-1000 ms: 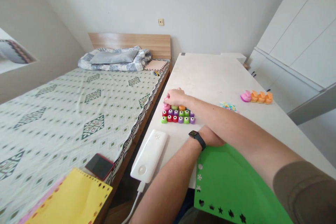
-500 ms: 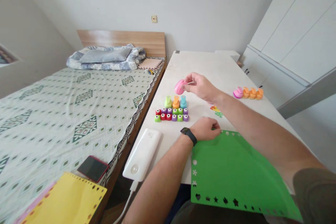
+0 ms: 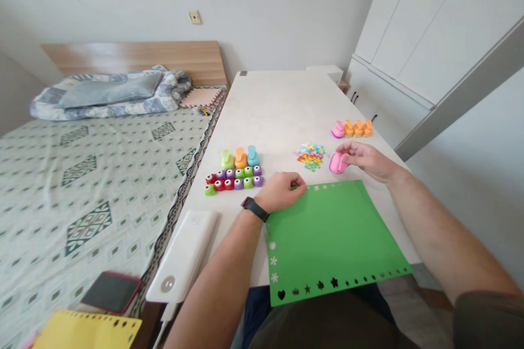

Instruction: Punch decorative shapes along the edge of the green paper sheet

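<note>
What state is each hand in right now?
Left hand: closed on the edge of the green paper sheet.
Right hand: holding a pink plastic craft punch.

White tabletop [image 3: 282, 103], green paper sheet [image 3: 331, 234], rows of craft punches [image 3: 235, 177], small paper cutouts [image 3: 310, 156], what looks like a power bank [image 3: 182, 253]

Left hand [image 3: 280, 192]: narrow gap to the punch block [image 3: 233, 175]. Power bank [image 3: 182, 253] sits just beside the green sheet [image 3: 327, 234]. Right hand [image 3: 368, 159] with pink punch [image 3: 338, 163]: paper confetti [image 3: 311, 156] and punch row [image 3: 352, 128] near; open tabletop [image 3: 282, 103] beyond them.
</note>
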`<control>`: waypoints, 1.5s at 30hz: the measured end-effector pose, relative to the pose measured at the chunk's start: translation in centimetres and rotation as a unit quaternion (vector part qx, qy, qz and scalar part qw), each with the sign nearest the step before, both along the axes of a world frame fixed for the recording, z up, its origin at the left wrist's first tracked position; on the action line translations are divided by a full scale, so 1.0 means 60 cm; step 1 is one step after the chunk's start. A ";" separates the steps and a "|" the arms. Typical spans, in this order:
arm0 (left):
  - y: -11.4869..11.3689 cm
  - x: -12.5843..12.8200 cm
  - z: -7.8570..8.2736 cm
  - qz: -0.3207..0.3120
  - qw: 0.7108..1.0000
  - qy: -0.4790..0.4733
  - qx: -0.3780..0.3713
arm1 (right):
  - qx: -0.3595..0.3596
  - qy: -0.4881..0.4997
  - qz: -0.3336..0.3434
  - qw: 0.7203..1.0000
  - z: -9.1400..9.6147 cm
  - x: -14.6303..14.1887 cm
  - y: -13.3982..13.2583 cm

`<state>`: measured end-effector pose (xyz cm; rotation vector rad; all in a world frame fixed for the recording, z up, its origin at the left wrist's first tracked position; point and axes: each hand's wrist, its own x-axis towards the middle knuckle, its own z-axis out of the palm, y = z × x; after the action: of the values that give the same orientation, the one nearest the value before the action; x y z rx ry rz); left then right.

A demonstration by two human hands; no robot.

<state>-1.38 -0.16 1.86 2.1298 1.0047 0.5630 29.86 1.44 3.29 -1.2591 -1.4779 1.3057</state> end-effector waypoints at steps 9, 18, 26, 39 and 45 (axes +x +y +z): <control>0.005 -0.009 0.009 0.031 0.999 0.009 -0.001 | -0.040 0.043 0.006 0.998 -0.030 0.017 -0.012; 0.005 -0.010 0.018 0.069 0.997 0.028 0.022 | -0.041 0.029 0.034 0.998 -0.040 0.018 -0.012; 0.006 -0.012 0.008 0.068 0.990 0.077 0.095 | -0.052 0.008 0.043 0.998 -0.034 0.015 -0.017; 0.011 0.053 -0.011 -0.006 0.980 0.126 0.156 | -0.046 0.015 0.058 0.997 -0.026 -0.006 -0.028; 0.026 0.078 0.004 -0.041 0.982 0.134 0.127 | -0.046 0.009 0.067 0.997 -0.023 -0.009 -0.029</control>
<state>3.27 1.41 2.09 2.5131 1.0280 0.3862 29.35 -0.32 1.94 -1.2197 -1.5258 1.4852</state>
